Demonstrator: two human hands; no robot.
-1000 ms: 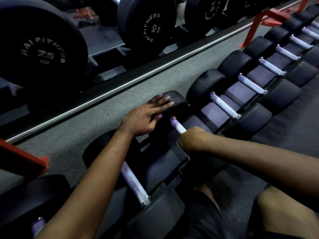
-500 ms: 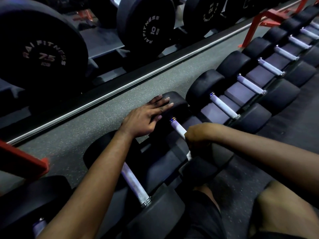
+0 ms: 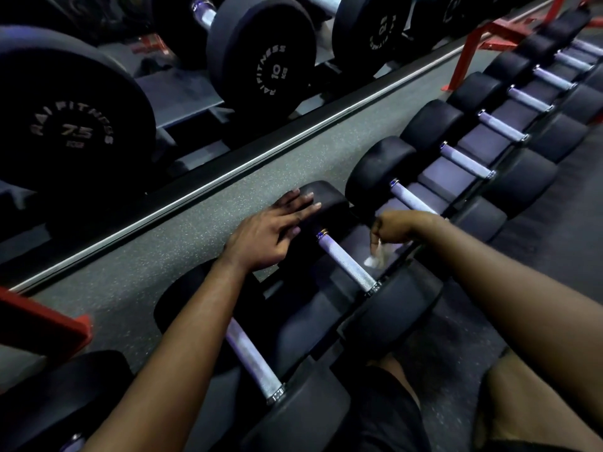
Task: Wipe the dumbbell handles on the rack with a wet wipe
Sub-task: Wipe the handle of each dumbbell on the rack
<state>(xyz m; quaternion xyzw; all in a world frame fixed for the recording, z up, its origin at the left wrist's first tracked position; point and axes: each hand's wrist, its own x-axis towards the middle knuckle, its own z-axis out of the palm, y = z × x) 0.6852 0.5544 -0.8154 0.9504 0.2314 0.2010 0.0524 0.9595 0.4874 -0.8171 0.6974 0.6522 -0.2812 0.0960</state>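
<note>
I see L hand flat, fingers straight, resting on far dumbbell head. R hand pinches wet wipe, which dangles just beside knurled handle on rack. Wipe's prob light, limp, damp: bunch it w/ fingertips. Handle's stiff, grippy; dumbbell prob heavy, won't shift.

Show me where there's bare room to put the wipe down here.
The grey speckled strip between the silver rail and the dumbbell row is bare. The row is crowded: heads sit side by side, the left hand rests on one, and the right hand holds the wipe by the handle.
</note>
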